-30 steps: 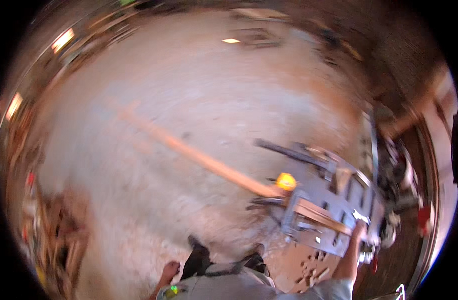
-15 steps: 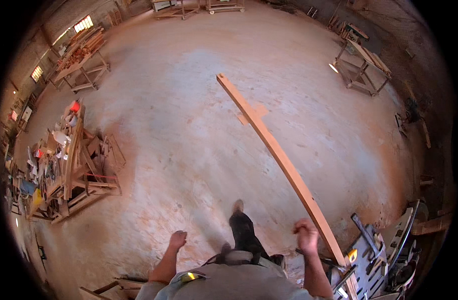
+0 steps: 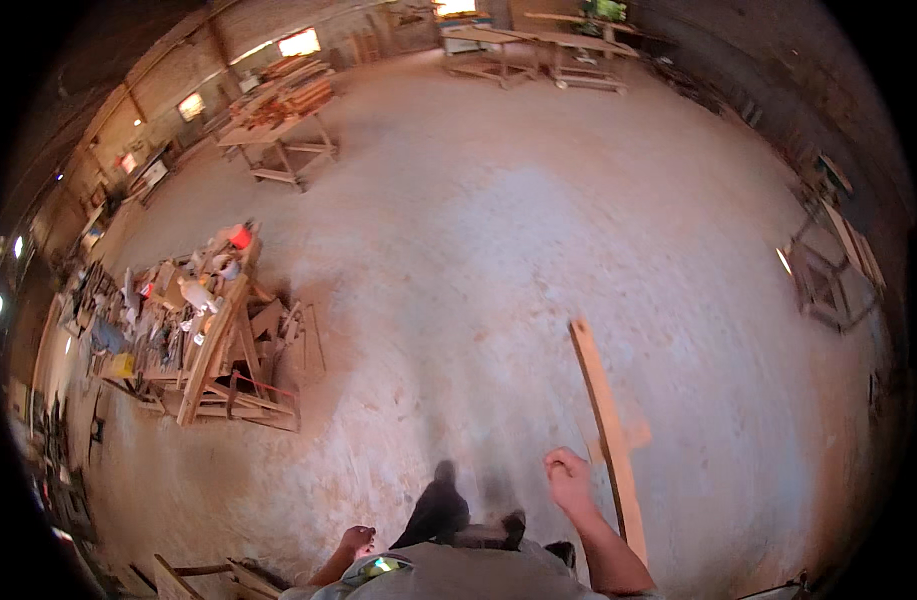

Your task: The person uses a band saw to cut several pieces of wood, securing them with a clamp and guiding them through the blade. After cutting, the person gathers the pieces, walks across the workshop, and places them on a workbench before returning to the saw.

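Note:
My right hand (image 3: 568, 478) is loosely closed in front of me, with nothing seen in it. It is just left of a long squared wooden beam (image 3: 606, 425) but apart from it. The beam runs away from me, its near end hidden behind my right forearm and body. A short pale brown piece (image 3: 635, 434) shows crosswise behind it; whether the two are joined I cannot tell. Low at my left side is my left hand (image 3: 359, 541), fingers curled in and apparently holding nothing. One dark trouser leg (image 3: 438, 508) is stretched forward on the floor.
To the left, a cluttered wooden workbench (image 3: 213, 345) carries tools and containers. Beyond it, a wheeled table (image 3: 268, 130) bears stacked timber. More tables (image 3: 588, 45) stand at the far wall, and a wooden frame stand (image 3: 823, 280) at right. Loose boards (image 3: 173, 580) are at lower left.
My view has turned left and lifted, so the beam and workbench appear further right and the machine at lower right has left the picture. My right hand has swung forward, my left back.

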Tool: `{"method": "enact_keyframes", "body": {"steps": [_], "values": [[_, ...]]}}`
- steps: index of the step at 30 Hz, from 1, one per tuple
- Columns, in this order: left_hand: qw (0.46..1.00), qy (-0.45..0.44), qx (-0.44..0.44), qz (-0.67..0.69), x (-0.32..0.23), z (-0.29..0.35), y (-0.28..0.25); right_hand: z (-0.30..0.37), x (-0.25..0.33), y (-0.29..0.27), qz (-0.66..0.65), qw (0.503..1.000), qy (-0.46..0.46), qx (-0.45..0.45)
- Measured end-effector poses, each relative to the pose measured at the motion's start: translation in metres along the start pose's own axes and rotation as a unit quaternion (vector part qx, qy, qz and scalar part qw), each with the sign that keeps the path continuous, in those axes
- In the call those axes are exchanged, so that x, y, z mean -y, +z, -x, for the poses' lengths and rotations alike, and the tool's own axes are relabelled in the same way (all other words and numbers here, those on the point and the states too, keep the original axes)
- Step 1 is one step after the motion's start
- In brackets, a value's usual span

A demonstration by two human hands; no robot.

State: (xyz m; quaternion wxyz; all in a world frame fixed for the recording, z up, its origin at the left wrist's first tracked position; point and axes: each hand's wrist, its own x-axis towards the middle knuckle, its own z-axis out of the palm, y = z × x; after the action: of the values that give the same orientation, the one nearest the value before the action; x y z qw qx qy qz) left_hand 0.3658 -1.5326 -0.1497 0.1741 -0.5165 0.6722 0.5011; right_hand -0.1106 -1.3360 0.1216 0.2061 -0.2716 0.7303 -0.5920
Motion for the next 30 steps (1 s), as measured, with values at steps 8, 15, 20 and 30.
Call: {"method": "enact_keyframes", "body": {"steps": [8, 15, 20, 30], "values": [[0.993, 0.101, 0.033, -0.060, -0.122, -0.189, -0.091, -0.191, 0.018, 0.056, -0.092, 0.993, 0.062, -0.051], [0.981, 0.065, -0.073, -0.166, -0.293, -0.356, -0.256, -0.302, 0.021, 0.128, -0.117, 0.980, 0.153, -0.053], [0.964, 0.081, -0.043, -0.248, -0.467, -0.411, -0.332, -0.403, 0.012, 0.138, -0.096, 0.987, 0.119, -0.040], [0.760, 0.488, 0.166, -0.397, -0.816, -0.496, -0.283, -0.679, 0.060, 0.193, 0.036, 0.974, -0.186, 0.126]]}}
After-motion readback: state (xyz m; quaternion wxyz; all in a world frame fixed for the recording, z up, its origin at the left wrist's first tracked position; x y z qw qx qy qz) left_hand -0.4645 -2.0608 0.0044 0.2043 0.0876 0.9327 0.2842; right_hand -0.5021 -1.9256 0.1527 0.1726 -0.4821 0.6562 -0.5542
